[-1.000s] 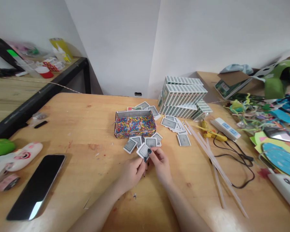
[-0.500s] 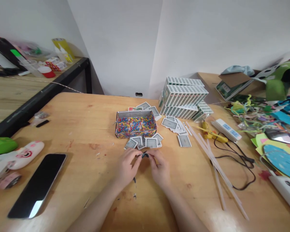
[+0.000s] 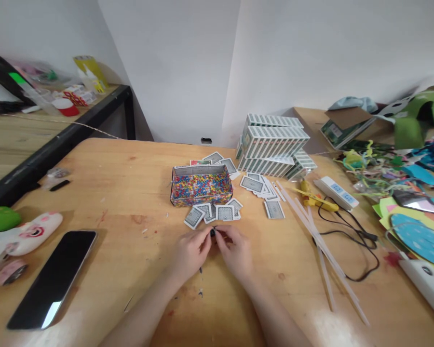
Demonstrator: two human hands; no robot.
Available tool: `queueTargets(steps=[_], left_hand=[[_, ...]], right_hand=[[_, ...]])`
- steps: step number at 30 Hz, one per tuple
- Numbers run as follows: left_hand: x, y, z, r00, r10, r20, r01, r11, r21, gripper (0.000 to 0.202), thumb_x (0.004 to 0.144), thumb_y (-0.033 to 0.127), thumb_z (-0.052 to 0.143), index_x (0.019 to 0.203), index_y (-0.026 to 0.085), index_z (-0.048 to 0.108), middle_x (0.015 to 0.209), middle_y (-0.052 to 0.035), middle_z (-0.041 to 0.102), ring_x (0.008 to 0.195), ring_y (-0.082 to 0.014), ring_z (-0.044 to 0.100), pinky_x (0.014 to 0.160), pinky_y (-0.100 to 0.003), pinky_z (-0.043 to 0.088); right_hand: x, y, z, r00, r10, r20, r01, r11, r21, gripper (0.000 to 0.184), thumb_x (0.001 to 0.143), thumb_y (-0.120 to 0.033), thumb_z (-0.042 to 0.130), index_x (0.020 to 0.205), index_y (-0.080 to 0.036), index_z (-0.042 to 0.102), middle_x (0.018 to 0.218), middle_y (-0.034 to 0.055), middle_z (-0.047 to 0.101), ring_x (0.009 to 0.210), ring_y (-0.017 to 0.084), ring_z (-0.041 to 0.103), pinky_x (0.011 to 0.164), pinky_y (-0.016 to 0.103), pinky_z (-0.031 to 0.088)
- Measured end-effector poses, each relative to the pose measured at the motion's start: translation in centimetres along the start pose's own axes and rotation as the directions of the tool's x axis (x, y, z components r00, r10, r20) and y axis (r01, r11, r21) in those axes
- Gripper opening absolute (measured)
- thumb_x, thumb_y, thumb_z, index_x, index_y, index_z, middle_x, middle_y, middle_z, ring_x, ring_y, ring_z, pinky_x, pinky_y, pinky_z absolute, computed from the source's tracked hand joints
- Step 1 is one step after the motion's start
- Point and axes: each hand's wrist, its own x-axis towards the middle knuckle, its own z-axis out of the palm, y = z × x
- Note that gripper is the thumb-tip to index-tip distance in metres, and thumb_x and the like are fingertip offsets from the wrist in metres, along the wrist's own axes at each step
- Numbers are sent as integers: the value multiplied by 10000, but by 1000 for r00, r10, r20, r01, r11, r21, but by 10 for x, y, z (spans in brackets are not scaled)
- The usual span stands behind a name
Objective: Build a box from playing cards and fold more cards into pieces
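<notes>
My left hand (image 3: 191, 253) and my right hand (image 3: 235, 250) meet above the middle of the table, fingertips pinched together. Between them is a small dark piece (image 3: 213, 232), mostly covered by the fingers; its kind does not show. Just beyond the hands lie several playing cards (image 3: 225, 212), grey patterned backs up. Behind those stands an open box (image 3: 201, 200) with a colourful speckled pattern, its far inner wall lined with grey cards. More loose cards (image 3: 252, 184) are spread to the right of the box.
Stacked boxes of card packs (image 3: 277, 142) stand at the back right. To the right are a yellow glue gun (image 3: 316, 200), white glue sticks (image 3: 327, 250), a power strip (image 3: 336, 192) and craft scraps. A phone (image 3: 54, 277) and a white toy (image 3: 39, 231) lie at left.
My hands have drawn closer together around the small dark piece, which shows less between the fingers. The right hand has shifted slightly left. The whole view has shifted a little.
</notes>
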Motion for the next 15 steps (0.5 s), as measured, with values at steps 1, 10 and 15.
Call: queueTargets(steps=[1,10,15], left_hand=[[0,0,1,1000,8,3,-8,1000,9,279,821,178,411,1029,204,596,856,-70,698,731,-174,648,717,-286,497],[-4,0,12,999,40,-5,-40,999,29,320,798,136,399,1074,185,554,844,-69,689,744,-180,645,700,-294,508],[-4,-1,13,999,22,33,-22,1000,-3,378,780,101,396,1127,185,520,915,-75,678,777,-181,643,707,-294,509]], right_hand=[[0,1,0,1000,5,-4,-5,1000,-11,169,815,-261,465,866,-209,617,791,47,665,671,158,621,627,264,502],[-1,6,2,996,12,-86,-25,989,-143,180,823,-205,410,812,-218,590,735,37,659,669,167,617,632,259,466],[-1,7,6,992,32,-121,-53,985,-166,183,819,-201,404,805,-216,585,729,35,658,668,167,615,626,257,458]])
